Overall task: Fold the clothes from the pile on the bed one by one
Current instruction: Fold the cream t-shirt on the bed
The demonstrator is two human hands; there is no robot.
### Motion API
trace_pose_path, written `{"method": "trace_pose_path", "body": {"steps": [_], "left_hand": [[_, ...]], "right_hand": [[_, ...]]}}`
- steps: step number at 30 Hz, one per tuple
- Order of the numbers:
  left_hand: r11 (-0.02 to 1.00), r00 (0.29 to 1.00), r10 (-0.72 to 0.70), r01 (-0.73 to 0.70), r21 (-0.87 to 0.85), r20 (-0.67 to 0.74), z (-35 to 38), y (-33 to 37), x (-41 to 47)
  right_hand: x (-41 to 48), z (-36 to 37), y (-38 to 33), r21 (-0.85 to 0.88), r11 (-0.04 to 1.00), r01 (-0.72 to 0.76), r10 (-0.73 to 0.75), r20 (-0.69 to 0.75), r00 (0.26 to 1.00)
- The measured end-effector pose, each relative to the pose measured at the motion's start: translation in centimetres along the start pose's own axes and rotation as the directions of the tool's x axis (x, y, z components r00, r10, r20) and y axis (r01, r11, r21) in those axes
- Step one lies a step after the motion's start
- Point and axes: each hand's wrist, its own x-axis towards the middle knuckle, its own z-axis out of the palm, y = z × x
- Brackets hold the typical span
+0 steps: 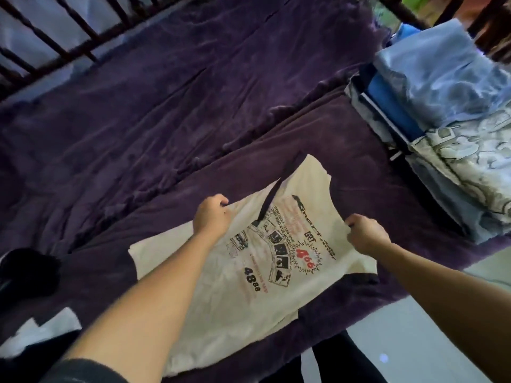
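Head | left hand [212,217], right hand [366,234] gripping cream shirt [249,299] | folded stack [442,78] right | black garment [27,272] left

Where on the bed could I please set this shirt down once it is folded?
The widest bare patch is the purple blanket beyond the cream T-shirt, bordered by the dark rails at far left and the folded stack at right. It is crowded along the right edge and in the near-left corner, where a black garment and white clothes lie.
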Motion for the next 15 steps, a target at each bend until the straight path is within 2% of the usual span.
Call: {"method": "trace_pose_path", "body": {"steps": [3, 5, 6, 8, 11, 13, 15], "left_hand": [[0.964, 0.964, -0.261, 0.263, -0.043, 0.056, 1.9, -6.0, -1.4], [0.874, 0.89, -0.446, 0.456, -0.168, 0.098, 3.3, -9.1, -1.6], [0.776, 0.828, -0.545, 0.557, -0.297, 0.13, 4.3, -10.4, -1.5], [0.464, 0.682, -0.685, 0.679, -0.569, 0.256, 6.4, -12.1, -1.3], [0.048, 0.562, -0.696, 0.657, -0.752, 0.446, 9.2, -13.7, -0.1], [-0.143, 0.529, -0.69, 0.569, -0.81, 0.493, 10.3, -14.7, 1.3], [-0.259, 0.498, -0.727, 0.44, -0.86, 0.473, 10.5, -16.0, 3.1]], "right_hand": [[2.8, 0.9, -4.7, -0.065, 0.98, 0.186, -0.182, 0.069, 0.981], [4.9, 1.0, -7.8, -0.177, 0.922, 0.344, -0.341, 0.048, 0.939], [6.2, 1.0, -9.3, -0.239, 0.877, 0.416, -0.424, 0.02, 0.906], [9.1, 1.1, -11.9, -0.33, 0.793, 0.512, -0.55, -0.027, 0.835], [13.8, 1.1, -14.5, -0.429, 0.731, 0.53, -0.593, -0.016, 0.805], [16.0, 1.1, -15.2, -0.468, 0.741, 0.481, -0.543, 0.005, 0.84], [17.3, 1.2, -15.2, -0.527, 0.737, 0.424, -0.501, -0.005, 0.865]]}}
